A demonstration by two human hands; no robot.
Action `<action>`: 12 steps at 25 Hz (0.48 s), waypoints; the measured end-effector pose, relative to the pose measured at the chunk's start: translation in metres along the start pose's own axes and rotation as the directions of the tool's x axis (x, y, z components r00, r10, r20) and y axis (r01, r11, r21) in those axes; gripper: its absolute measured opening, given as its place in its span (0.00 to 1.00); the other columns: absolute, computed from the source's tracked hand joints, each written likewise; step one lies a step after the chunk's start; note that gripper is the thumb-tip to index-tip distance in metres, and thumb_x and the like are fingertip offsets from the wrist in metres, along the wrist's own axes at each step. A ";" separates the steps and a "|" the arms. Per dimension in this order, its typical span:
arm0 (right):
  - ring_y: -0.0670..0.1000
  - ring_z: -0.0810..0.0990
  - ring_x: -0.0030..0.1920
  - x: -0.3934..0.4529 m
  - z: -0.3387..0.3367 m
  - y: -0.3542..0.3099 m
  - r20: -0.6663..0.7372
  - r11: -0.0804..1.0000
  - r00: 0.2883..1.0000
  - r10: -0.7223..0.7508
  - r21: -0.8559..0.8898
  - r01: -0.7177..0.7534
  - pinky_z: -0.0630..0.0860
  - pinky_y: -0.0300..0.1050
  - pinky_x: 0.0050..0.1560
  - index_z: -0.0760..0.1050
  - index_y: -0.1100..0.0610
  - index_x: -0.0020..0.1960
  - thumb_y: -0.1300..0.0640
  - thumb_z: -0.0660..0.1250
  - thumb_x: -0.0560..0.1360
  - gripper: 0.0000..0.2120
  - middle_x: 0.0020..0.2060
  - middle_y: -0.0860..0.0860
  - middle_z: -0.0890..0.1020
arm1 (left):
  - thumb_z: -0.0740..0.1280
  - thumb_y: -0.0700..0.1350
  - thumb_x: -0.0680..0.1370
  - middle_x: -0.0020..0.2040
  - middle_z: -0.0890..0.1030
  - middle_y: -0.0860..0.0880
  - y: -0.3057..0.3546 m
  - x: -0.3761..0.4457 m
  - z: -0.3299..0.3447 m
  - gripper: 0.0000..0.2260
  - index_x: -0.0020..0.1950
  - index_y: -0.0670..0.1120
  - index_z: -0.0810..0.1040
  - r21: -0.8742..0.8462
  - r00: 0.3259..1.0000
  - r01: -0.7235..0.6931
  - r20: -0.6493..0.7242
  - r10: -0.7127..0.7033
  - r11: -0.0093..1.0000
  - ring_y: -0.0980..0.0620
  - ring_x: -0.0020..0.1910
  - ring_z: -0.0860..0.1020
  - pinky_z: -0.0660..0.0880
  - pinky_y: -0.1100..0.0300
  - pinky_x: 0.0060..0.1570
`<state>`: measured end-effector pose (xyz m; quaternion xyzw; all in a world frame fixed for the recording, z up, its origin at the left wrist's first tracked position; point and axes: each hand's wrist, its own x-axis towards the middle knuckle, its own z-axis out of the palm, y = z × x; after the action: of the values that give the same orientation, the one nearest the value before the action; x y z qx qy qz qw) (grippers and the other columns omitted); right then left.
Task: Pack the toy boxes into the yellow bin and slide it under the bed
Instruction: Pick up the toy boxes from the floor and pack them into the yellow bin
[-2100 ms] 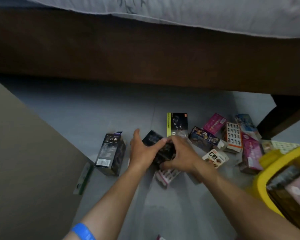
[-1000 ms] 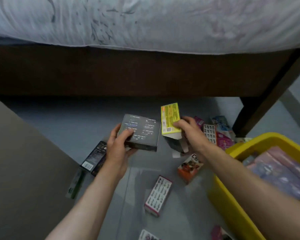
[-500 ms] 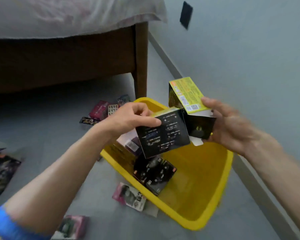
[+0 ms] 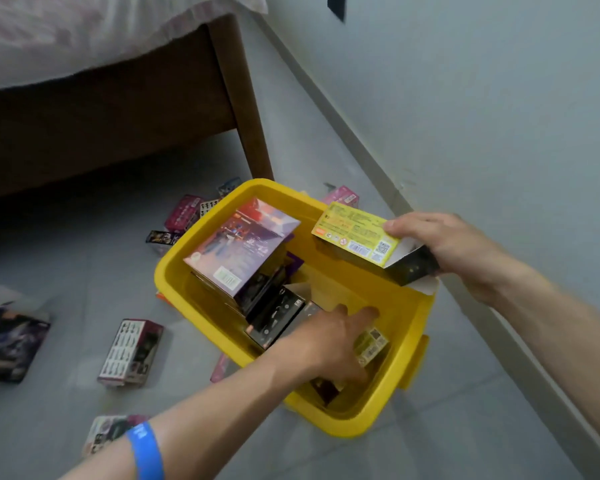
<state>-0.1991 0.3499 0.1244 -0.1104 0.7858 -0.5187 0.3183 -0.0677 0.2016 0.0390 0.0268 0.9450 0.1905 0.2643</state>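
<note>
Since a moment ago, my left hand (image 4: 329, 344) is reaching into the yellow bin (image 4: 174, 271), fingers spread over a black box (image 4: 278, 318). My right hand (image 4: 444, 247) is gripping the yellow-green box (image 4: 355, 233) above the bin's far rim.

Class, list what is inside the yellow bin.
Inside the yellow bin: a large purple box, a black box, and the left hand on a small barcoded box. Whatever lies beneath them is hidden.

Soft even daylight, no glare — dark shadow under bed (image 4: 94, 140); slight motion blur, wide-angle bending at edges.
</note>
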 end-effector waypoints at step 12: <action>0.40 0.84 0.39 0.017 0.012 0.010 0.099 0.972 0.995 0.012 -0.235 0.012 0.76 0.42 0.43 0.85 0.39 0.43 0.39 0.70 0.72 0.07 0.38 0.41 0.86 | 0.75 0.58 0.69 0.43 0.80 0.49 -0.057 -0.016 -0.050 0.20 0.51 0.46 0.76 -0.054 0.914 0.362 -0.174 -0.365 0.931 0.52 0.37 0.77 0.71 0.59 0.29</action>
<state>-0.2033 0.3370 0.1055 -0.1731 0.8249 -0.4157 0.3416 -0.0769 0.1292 0.0652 -0.1694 0.9516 0.1497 0.2082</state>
